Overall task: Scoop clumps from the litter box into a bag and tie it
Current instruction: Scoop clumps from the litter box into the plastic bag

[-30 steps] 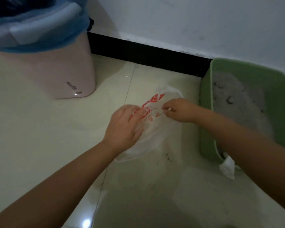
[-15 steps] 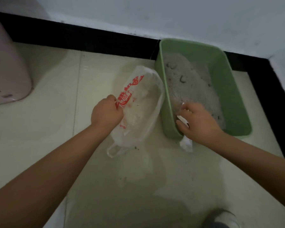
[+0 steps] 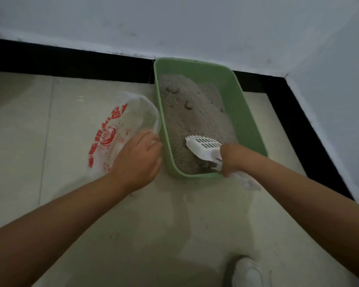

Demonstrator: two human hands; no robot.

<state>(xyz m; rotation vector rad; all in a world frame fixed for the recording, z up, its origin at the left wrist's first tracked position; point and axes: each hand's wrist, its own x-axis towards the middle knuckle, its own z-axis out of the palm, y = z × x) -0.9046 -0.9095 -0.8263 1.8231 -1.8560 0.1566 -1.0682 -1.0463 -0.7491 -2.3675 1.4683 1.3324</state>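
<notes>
A green litter box [image 3: 239,104] stands on the tiled floor against the black baseboard, filled with grey litter [image 3: 193,119] that shows a few dark clumps [image 3: 188,105]. My right hand [image 3: 229,159] grips the handle of a white slotted scoop [image 3: 203,147], whose blade lies over the litter at the box's near end. To the left of the box lies a clear plastic bag with red print [image 3: 120,129], its mouth held open. My left hand [image 3: 138,160] holds the bag's rim beside the box wall.
A white crumpled piece, paper or plastic [image 3: 247,180], lies under my right wrist at the box's near corner. A white shoe [image 3: 248,272] shows at the bottom edge. White walls meet in a corner at the right [image 3: 286,76].
My right hand has lifted the scoop from the box's near edge and now holds it over the litter. My left hand shifted to the bag's rim nearer the box. The view swung right.
</notes>
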